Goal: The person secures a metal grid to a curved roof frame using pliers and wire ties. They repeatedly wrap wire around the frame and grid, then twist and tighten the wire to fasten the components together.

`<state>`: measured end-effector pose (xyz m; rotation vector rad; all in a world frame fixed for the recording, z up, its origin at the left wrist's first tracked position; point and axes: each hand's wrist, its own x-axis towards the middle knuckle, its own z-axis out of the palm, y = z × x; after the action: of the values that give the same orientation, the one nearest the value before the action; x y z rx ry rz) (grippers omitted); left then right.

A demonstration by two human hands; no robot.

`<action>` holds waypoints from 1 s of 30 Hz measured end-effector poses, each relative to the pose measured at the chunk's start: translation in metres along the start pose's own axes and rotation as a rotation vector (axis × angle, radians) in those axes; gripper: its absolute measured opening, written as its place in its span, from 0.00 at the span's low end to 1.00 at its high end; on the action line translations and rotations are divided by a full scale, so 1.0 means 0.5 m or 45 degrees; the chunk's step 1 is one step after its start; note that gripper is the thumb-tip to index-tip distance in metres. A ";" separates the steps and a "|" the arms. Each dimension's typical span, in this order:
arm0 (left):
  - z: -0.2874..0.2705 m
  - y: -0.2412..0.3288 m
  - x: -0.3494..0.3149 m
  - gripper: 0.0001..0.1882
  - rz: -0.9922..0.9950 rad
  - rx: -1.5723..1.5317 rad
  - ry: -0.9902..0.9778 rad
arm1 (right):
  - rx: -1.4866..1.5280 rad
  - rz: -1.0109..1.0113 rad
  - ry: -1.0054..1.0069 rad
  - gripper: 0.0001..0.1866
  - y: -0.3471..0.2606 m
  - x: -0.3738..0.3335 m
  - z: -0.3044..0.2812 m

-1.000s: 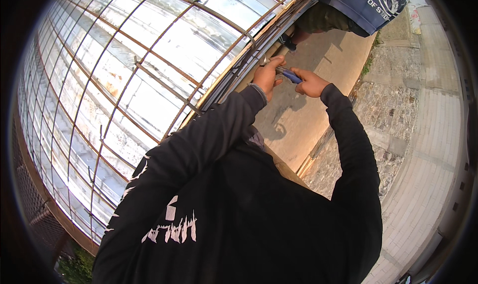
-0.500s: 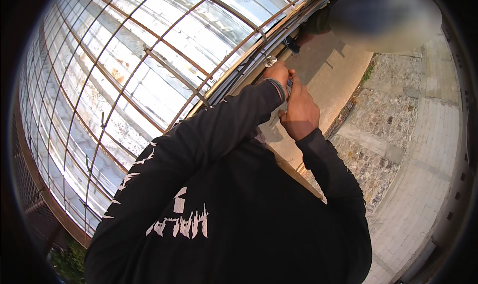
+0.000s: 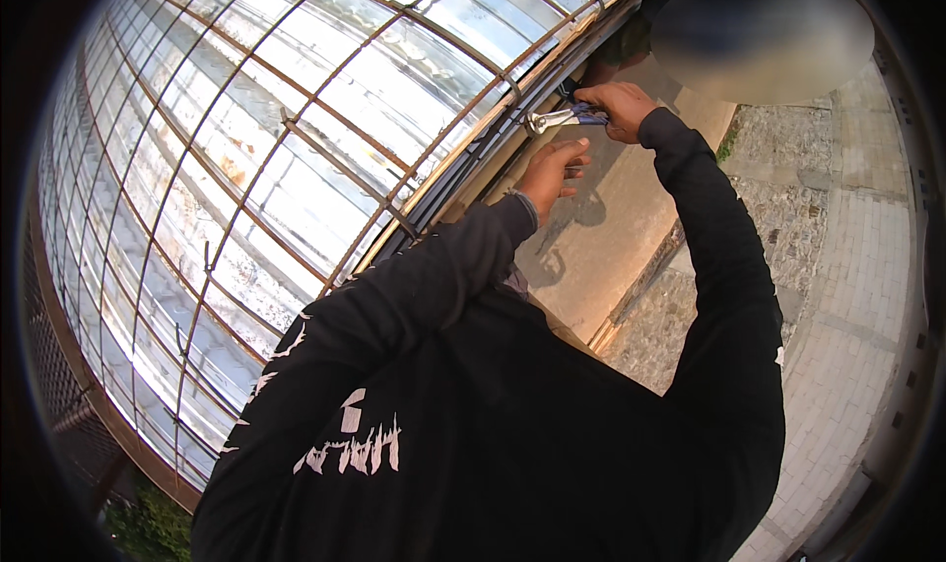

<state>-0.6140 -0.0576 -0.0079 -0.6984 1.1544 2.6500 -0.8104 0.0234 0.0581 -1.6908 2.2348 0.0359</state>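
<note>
In my right hand (image 3: 621,109) are pincers (image 3: 567,119) with a silver head and bluish handles, my fingers wrapped round the handles. The head points left and sits at the edge of the stacked boards and metal strips (image 3: 493,133) bordering the metal decking. My left hand (image 3: 555,178) is just below the pincers, apart from them. Its fingers are loosely bent and spread, with nothing visible in them. A cord or band circles the left wrist.
Rusty rebar mesh (image 3: 286,119) lies over shiny corrugated metal sheets (image 3: 197,227) on the left. A brown plank surface (image 3: 601,237) runs beneath my hands. Farther right and lower are rough stone panels (image 3: 778,158) and a pale block wall (image 3: 847,345). A blurred shape covers the upper right.
My hands were close together; now they are apart. The right hand has moved up and holds the pincers by the handles. The left hand has drawn down and let go.
</note>
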 end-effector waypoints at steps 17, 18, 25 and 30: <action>-0.017 0.013 0.019 0.18 -0.083 -0.349 0.152 | 1.254 0.691 -0.145 0.19 -0.276 -0.155 0.127; -0.005 0.018 0.018 0.18 -0.089 -0.398 0.200 | 0.810 0.687 -0.004 0.20 -0.300 -0.171 0.099; 0.004 0.010 0.041 0.20 -0.035 -0.224 0.349 | 0.883 0.615 0.015 0.16 -0.251 -0.162 0.156; -0.006 0.006 -0.047 0.25 0.113 0.002 0.182 | 2.398 0.542 -0.477 0.15 -0.201 -0.174 0.138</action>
<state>-0.5932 -0.0613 0.0035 -0.8689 1.2515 2.7093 -0.6780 0.0902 0.0356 -0.1154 1.1767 -1.1067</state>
